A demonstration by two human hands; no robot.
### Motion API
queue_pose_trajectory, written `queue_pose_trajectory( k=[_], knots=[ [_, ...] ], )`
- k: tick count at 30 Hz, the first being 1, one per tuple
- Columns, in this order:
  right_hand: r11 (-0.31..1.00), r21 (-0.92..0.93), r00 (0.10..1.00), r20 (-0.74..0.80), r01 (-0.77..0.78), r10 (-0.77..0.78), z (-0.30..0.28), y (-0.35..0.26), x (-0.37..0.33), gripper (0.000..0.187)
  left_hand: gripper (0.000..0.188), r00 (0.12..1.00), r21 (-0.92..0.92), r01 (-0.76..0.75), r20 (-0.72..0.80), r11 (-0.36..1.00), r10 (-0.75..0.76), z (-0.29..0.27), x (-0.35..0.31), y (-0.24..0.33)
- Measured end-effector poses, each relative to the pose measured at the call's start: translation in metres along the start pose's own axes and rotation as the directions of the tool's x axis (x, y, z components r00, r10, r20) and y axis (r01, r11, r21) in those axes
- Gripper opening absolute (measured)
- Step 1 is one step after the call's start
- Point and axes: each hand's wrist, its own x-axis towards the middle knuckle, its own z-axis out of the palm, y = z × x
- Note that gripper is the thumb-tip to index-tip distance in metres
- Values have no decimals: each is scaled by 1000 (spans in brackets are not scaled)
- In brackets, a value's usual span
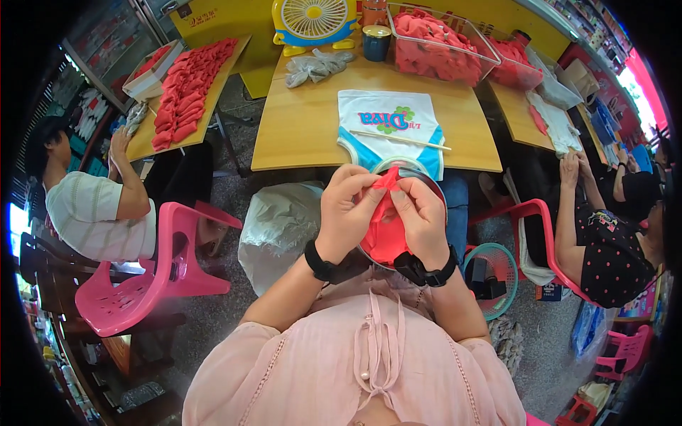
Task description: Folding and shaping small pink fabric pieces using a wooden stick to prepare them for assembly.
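Note:
Just past the near edge of my table, my left hand (pixel 346 207) and my right hand (pixel 424 213) are close together. Each pinches a piece of red cloth (pixel 386 239) between thumb and fingertips. The cloth hangs over a round metal-rimmed container (pixel 443 200) at my lap, so what lies inside is mostly hidden. Right beyond my hands lies a small white garment (pixel 361 106) with blue trim and a colourful print, its lower end hanging over the table edge. A thin pale stick (pixel 406 140) rests across it.
A yellow fan (pixel 314 18), a dark lidded cup (pixel 376 47) and a clear bin (pixel 490 62) of red cloth pieces stand at the back. Co-workers sit left and right. A pink chair (pixel 153 284), a white sack (pixel 277 231) and a green basket (pixel 509 273) surround me.

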Motion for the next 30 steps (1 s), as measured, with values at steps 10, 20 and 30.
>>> queue_pose_trajectory(
  k=[10,20,30],
  knots=[
    [906,-368,974,3,211,-226,-2,-8,7,4,17,811,-677,584,506,448,-294,-9,5,19],
    [945,-306,991,-28,118,-133,-8,-15,5,11,15,851,-151,456,363,877,-380,-15,2,11],
    [967,-87,971,8,239,-239,15,-7,-12,8,22,975,364,-201,-19,909,223,-18,9,20]
  ],
)
